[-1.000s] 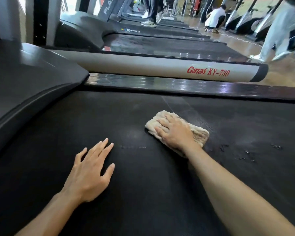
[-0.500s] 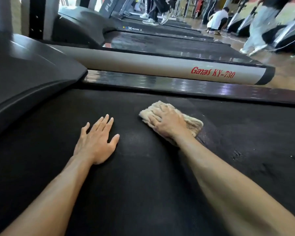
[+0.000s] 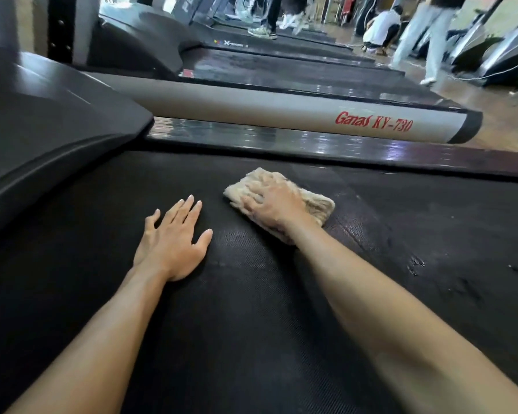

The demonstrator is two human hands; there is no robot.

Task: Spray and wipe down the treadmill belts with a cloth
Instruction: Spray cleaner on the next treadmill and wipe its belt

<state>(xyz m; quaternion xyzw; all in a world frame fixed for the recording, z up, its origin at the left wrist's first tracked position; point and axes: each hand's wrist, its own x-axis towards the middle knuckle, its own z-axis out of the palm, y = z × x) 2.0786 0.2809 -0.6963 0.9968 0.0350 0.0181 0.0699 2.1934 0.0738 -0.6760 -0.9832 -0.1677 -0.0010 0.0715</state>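
You wiped the treadmill belt [image 3: 251,309] with a folded beige cloth [image 3: 314,204].
Your right hand [image 3: 274,209] pressed the cloth flat, fingers spread; your left hand [image 3: 172,243] rested just beside it, fingers straight.

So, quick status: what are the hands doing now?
Left hand flat on belt. Right hand pressing cloth onto belt. Droplets to the right; path unobstructed.
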